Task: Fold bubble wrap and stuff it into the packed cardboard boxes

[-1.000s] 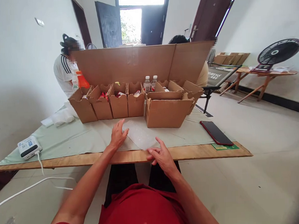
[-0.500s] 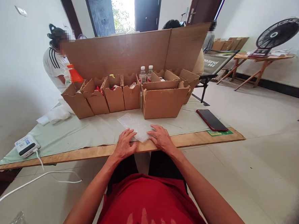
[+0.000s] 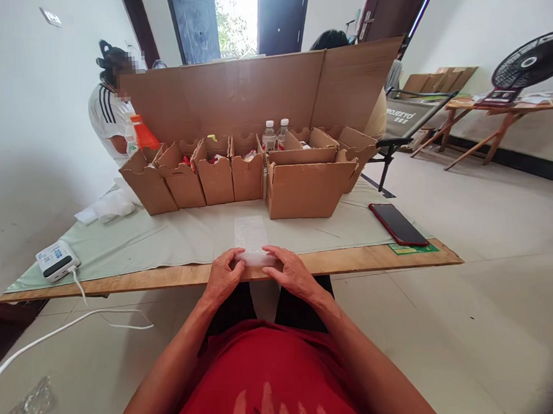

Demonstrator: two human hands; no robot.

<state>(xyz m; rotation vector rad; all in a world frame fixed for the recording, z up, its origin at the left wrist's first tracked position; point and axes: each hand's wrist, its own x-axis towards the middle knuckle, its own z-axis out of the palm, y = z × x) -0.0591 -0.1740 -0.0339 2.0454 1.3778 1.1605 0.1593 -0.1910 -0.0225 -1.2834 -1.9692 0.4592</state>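
Observation:
A clear sheet of bubble wrap lies on the pale cloth at the table's front edge, its long side pointing away from me. Its near end looks folded or rolled into a thicker bundle. My left hand grips the left end of that bundle, thumb and fingers curled around it. On the other side, my right hand holds the right end in the same way. Whether anything lies inside the fold cannot be made out.
Several open cardboard boxes stand in a row beyond the wrap, before a tall cardboard panel. A phone lies at the right, a white device with a cable at the left. One person is behind, left.
The bubble wrap has turned from slanted to straight, and its near end is now folded thicker. My hands have closed in on it from both sides. The view has shifted slightly.

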